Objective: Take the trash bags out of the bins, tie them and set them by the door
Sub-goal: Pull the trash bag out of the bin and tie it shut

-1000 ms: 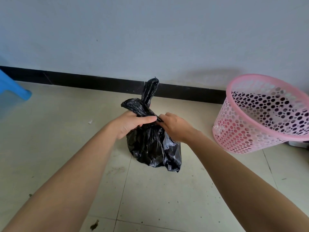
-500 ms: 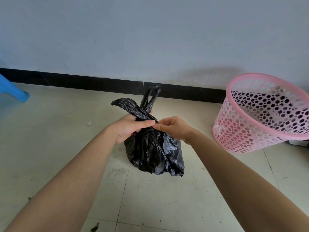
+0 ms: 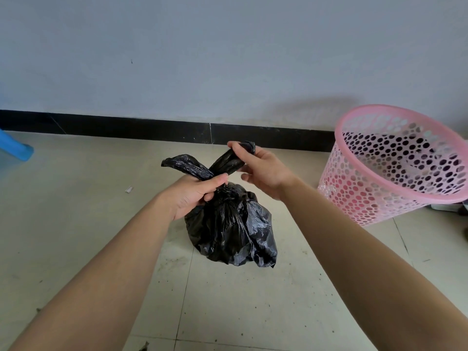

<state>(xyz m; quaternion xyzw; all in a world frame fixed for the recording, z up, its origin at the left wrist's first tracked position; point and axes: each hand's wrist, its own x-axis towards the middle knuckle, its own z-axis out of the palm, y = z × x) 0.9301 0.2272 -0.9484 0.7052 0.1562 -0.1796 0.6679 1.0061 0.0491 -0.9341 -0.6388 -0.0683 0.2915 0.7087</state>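
While one crinkled black plastic trash bag bulges left of the one pink perforated plastic bin, the left hand grips its neck and the right hand pinches one of its two twisted ears.

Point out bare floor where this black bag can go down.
Widest bare floor lies left of the bag, between the baseboard and the blue leg, save one white scrap. The near floor below it is free. The pink basket crowds the right.
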